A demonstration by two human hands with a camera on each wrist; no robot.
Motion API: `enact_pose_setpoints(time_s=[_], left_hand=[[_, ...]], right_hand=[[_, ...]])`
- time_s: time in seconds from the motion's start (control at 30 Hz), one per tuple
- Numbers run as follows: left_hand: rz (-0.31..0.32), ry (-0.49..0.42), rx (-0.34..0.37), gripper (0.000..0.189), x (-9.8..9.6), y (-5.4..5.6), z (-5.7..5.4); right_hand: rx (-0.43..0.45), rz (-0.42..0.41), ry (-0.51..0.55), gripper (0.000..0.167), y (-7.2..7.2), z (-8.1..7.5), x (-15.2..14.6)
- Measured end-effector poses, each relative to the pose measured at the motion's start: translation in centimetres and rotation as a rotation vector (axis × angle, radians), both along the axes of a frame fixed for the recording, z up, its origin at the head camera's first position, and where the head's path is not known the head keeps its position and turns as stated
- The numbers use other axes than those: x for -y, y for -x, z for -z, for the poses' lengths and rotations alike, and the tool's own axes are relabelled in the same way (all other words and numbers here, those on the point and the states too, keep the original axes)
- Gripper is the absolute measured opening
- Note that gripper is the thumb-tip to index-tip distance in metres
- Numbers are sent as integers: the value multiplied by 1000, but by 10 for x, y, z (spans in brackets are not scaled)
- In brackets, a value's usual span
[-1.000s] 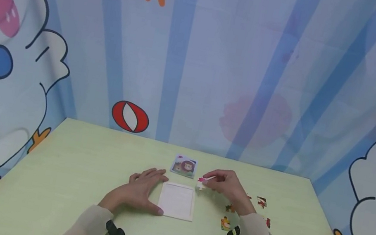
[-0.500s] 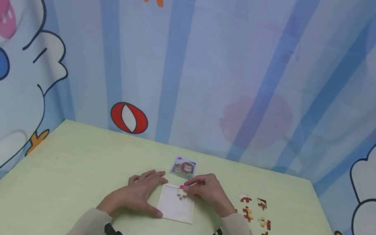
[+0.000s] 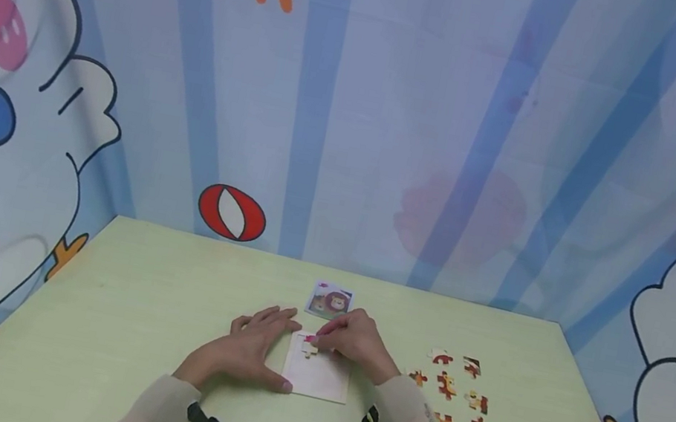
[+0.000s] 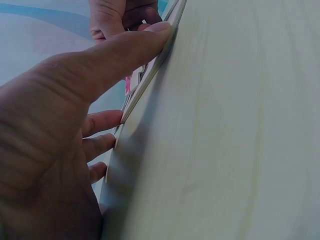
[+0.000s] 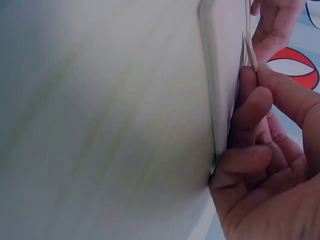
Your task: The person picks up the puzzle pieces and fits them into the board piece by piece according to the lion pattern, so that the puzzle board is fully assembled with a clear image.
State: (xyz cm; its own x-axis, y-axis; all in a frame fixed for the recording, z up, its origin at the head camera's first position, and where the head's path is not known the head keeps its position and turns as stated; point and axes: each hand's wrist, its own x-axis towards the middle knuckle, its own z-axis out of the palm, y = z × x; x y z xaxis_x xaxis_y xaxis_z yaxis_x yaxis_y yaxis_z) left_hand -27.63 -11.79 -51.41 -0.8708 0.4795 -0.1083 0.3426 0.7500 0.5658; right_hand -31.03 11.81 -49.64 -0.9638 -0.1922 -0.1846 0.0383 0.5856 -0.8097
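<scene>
My right hand [image 3: 359, 343] pinches a white jigsaw puzzle piece [image 3: 308, 351] with a pink patch between thumb and fingertips. It holds the piece over the upper left part of a white puzzle tray [image 3: 318, 381], tilted in the right wrist view, where the piece's thin edge [image 5: 251, 52] shows at the fingertips. My left hand [image 3: 248, 352] lies spread along the tray's left side. Its thumb touches the near left corner and its fingertips rest by the far left corner; in the left wrist view the thumb [image 4: 135, 47] lies on the tray's rim.
A small picture card [image 3: 327, 300] with a lion lies just behind the tray. Right of my right forearm, several loose puzzle pieces [image 3: 446, 386] are spread on the pale table [image 3: 146, 298]. A duck-printed curtain [image 3: 372, 134] stands behind the table's far edge.
My right hand has carried the puzzle piece leftward from beside the tray to over its upper left part. More loose pieces on the right now show. The left hand stays by the tray.
</scene>
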Motion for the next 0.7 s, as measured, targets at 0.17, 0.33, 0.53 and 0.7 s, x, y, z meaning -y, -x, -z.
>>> enact_pose_setpoints(time_s=[0.17,0.33,0.53,0.7], left_hand=[[-4,2,5,99,1,-1,0],[-4,8,6,100,1,-1,0],[-4,4,17,100,0,-1,0],[3,-2,21,100,0,0,0]], right_hand=[[-25,-5,-64,14,-1,-1,7],[-53,-28,-117,16,2,-2,13],[-60,-23,-161,15,3,-5,19],[-63,5,-185,19,3,-6,21]])
